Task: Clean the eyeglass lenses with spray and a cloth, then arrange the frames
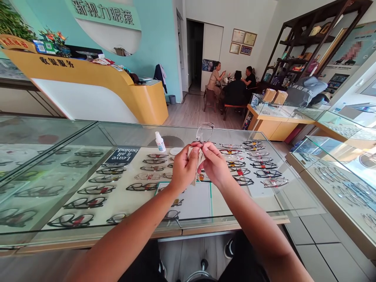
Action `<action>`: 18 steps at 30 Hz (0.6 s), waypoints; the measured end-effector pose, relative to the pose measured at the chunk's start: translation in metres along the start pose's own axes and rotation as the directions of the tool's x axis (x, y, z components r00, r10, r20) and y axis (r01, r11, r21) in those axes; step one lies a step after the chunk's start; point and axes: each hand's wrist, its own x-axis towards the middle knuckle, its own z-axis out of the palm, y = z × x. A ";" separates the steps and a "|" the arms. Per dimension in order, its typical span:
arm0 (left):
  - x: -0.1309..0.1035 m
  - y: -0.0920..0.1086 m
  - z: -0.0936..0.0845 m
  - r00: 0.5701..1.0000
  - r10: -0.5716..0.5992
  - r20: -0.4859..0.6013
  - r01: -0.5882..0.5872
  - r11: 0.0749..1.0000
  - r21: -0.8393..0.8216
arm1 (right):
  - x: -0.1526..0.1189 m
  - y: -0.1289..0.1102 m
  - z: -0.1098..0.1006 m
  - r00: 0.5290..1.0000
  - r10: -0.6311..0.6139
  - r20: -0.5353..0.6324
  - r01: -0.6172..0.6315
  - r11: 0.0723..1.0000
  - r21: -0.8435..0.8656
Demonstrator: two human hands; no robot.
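The left grip [185,166] and right grip [216,162] hold eyeglasses [205,133] and a cloth [201,158] above a glass counter [211,228].

Two Hands Were Close Together

The left forearm [141,217] and the right forearm [257,213] were bare and stretched forward, inclined toward each other. The left hand [183,166] and the right hand [216,162] were curled, with thumbs [194,154] uppermost. Below, the legs [249,258] were apart.

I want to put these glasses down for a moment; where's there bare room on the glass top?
The glass top looks bare between the white bottle and the seam to its left, and right of the right hand. The crowding is underneath: rows of display frames.
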 end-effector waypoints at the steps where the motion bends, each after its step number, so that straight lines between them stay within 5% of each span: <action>1: 0.002 0.000 -0.001 1.000 -0.007 0.026 0.007 1.000 0.013 | 0.000 -0.002 -0.002 1.000 0.010 -0.006 -0.010 1.000 0.003; 7: 0.012 -0.007 -0.011 0.978 0.002 0.211 -0.020 0.996 0.083 | 0.005 -0.011 -0.013 0.991 -0.043 -0.129 0.052 0.997 0.065; 11: 0.011 -0.010 -0.010 0.952 -0.099 0.291 0.101 0.995 0.007 | 0.008 -0.008 -0.012 0.983 -0.055 -0.173 0.069 0.995 0.072; 18: 0.007 -0.014 0.000 0.990 -0.140 0.021 0.140 0.990 -0.031 | 0.003 0.005 -0.005 0.994 0.013 -0.106 -0.009 0.999 0.037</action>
